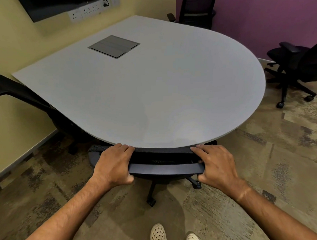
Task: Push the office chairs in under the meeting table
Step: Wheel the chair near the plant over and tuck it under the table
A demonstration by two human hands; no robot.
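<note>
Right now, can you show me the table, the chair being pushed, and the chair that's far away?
Table point(152, 87), head view, bare grey top.
Pushed chair point(165, 168), head view, backrest's top bar.
Far chair point(295, 59), head view, seat area.

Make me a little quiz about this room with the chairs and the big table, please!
1. True or false: both hands grip the back of the near chair.
2. Which chair stands well away from the table? A) the left chair B) the right chair C) the far chair
3. What is set into the tabletop?

Key
1. True: the left hand and the right hand each hold the backrest.
2. B
3. A grey hatch.
</note>
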